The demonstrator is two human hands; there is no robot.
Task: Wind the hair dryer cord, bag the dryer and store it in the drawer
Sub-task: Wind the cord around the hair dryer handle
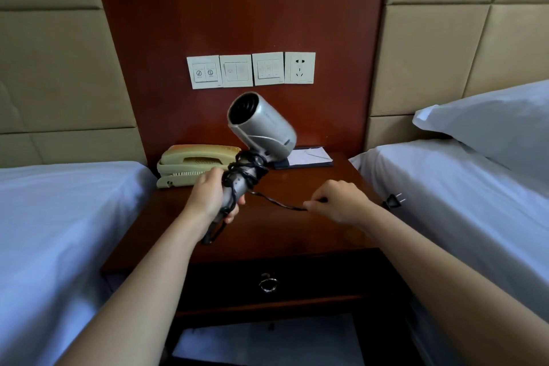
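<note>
Two hands: left hand (212,196) clamps the dryer (261,125) handle; right hand (341,202), at three o'clock, pinches the cord (276,202); wind each wrap taut.

Head-worn camera looks forward and down, close over nightstand (282,235).

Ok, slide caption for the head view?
Left hand holds the hair dryer; right hand pinches its cord above the nightstand.
</note>
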